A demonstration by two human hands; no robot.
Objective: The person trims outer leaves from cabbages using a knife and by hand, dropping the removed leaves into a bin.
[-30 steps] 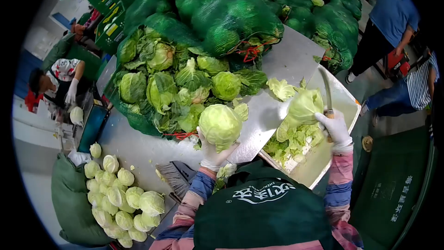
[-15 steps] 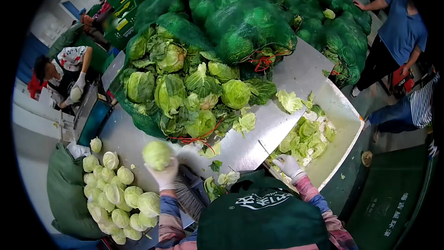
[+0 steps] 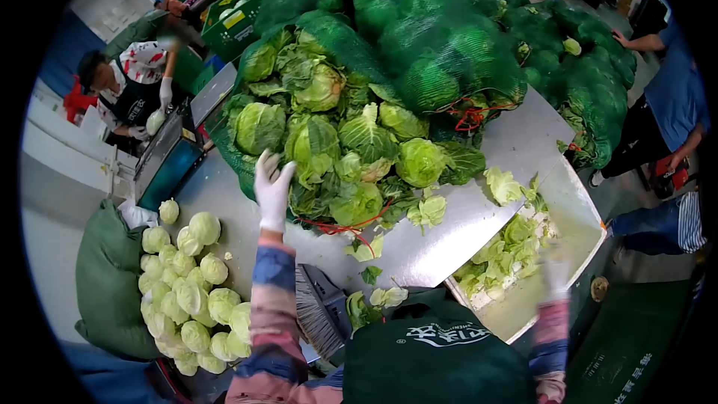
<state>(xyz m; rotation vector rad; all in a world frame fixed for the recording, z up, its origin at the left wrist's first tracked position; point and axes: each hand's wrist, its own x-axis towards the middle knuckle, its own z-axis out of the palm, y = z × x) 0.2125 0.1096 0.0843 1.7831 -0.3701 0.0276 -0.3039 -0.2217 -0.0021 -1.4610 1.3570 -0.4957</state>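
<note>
Many pale, smooth cabbages [image 3: 192, 299] lie heaped at eight o'clock in the view. Around twelve o'clock, rougher, darker heads [image 3: 311, 140], wrapped in loose, curling leaves, spill from a green net [image 3: 342, 39] on the metal counter [image 3: 407, 258]. At nine o'clock the white-gloved left hand [image 3: 273, 191] reaches up beside these heads, fingers [image 3: 265, 164] spread and thumb well apart, holding nothing; whether the fingertips touch a cabbage I cannot tell. At four o'clock the right hand [image 3: 555, 273] is blurred over a bin [image 3: 577, 198] of cut leaves [image 3: 508, 256]; how far its fingers are open, and what they hold, cannot be made out.
</note>
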